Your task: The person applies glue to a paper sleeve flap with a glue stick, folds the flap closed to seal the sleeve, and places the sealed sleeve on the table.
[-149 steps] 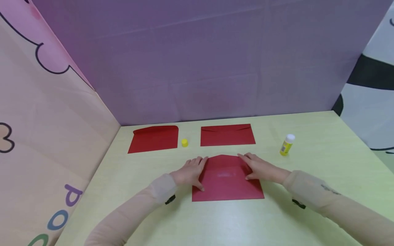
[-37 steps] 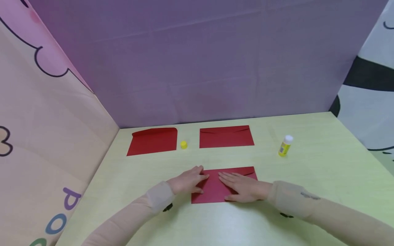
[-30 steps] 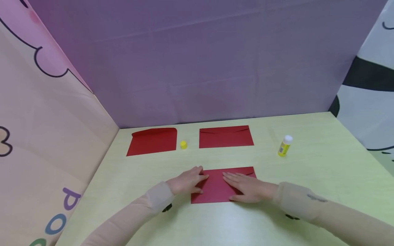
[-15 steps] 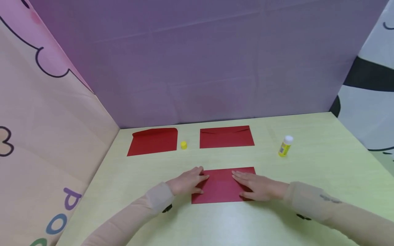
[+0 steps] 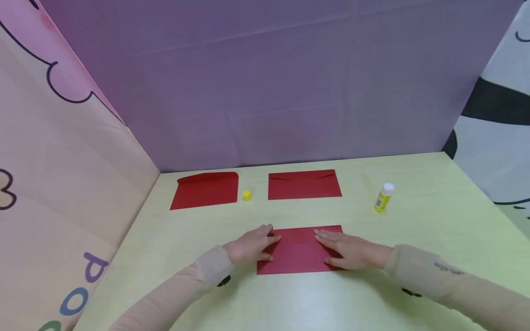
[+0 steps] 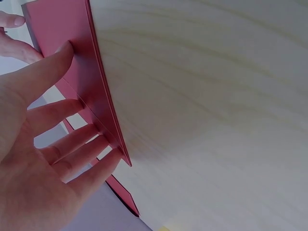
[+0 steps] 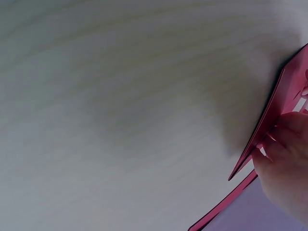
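A red envelope [image 5: 298, 253] lies flat in front of the person, its flap folded down. On its left end rests the left hand [image 5: 253, 244], fingers spread, thumb and fingertips touching the paper; the left wrist view shows these fingertips [image 6: 115, 153] along the envelope's edge. The right hand [image 5: 349, 249] lies over the right end with straight fingers, pressing near the upper edge, its thumb toward the lower edge. In the right wrist view its fingers [image 7: 276, 139] touch the red paper, partly cut off by the frame.
Farther back lie a second red envelope with its flap down [image 5: 304, 185] and a third with its flap raised [image 5: 207, 191]. Between them sits a yellow cap [image 5: 246, 195]. A glue stick [image 5: 384, 197] stands at the right. A purple backdrop [image 5: 265, 92] rises behind the table [image 5: 430, 220].
The envelope's flap was raised five seconds ago and is now folded down. The right hand has slid rightward along it during the last second; the left hand has stayed on the left end.
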Demonstrator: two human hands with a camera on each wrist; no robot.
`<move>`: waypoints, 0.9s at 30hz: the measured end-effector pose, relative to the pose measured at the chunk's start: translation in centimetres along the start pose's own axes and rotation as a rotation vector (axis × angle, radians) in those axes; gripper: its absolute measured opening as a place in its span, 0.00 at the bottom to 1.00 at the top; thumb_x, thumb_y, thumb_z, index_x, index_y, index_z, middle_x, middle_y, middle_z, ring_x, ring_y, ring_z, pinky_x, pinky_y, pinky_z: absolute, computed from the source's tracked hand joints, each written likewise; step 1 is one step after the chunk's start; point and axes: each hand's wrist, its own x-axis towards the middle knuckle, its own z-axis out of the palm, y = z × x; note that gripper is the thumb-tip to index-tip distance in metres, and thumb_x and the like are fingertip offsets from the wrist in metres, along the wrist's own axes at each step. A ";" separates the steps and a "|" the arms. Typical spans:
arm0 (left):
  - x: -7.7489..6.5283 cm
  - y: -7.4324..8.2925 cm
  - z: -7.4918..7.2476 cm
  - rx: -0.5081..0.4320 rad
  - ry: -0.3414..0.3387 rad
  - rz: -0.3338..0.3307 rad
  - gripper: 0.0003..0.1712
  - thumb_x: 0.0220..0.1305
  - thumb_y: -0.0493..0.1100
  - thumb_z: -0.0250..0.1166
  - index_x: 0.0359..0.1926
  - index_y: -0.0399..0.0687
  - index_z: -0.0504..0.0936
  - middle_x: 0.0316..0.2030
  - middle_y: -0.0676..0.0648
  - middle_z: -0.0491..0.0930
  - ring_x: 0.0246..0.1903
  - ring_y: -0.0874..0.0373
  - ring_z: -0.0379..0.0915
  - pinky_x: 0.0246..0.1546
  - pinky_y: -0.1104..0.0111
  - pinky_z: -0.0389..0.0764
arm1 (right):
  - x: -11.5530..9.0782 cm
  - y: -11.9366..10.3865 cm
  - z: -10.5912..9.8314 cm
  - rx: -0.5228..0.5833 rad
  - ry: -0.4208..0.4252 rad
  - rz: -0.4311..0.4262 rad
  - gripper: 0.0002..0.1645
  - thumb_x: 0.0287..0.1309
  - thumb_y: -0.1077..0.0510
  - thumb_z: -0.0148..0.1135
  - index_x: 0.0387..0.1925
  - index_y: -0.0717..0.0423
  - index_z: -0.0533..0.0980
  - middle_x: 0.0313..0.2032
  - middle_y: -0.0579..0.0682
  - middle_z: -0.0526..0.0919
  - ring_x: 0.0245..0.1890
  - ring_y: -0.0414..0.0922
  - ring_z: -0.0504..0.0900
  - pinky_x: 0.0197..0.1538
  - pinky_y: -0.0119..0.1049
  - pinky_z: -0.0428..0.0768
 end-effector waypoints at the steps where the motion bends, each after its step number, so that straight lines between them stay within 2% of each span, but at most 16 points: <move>1: 0.0 0.0 0.0 -0.001 0.000 -0.001 0.38 0.47 0.53 0.67 0.61 0.53 0.66 0.48 0.49 0.65 0.48 0.60 0.60 0.42 0.76 0.72 | 0.0 0.0 0.0 -0.002 0.003 -0.002 0.40 0.57 0.41 0.50 0.64 0.56 0.55 0.65 0.52 0.54 0.64 0.51 0.53 0.60 0.49 0.60; 18: -0.1 -0.1 0.1 -0.029 0.017 0.007 0.38 0.47 0.52 0.67 0.61 0.53 0.66 0.45 0.50 0.66 0.46 0.62 0.61 0.39 0.77 0.72 | -0.1 -0.5 0.3 0.010 0.014 0.018 0.44 0.53 0.38 0.52 0.65 0.54 0.53 0.66 0.51 0.52 0.65 0.50 0.51 0.60 0.49 0.60; 27: -0.2 0.0 0.0 -0.036 0.016 -0.001 0.38 0.47 0.52 0.67 0.61 0.53 0.66 0.46 0.50 0.66 0.46 0.62 0.60 0.40 0.77 0.72 | 0.0 -0.3 0.5 -0.019 0.010 -0.035 0.43 0.54 0.38 0.51 0.65 0.54 0.53 0.66 0.53 0.51 0.65 0.53 0.50 0.60 0.51 0.59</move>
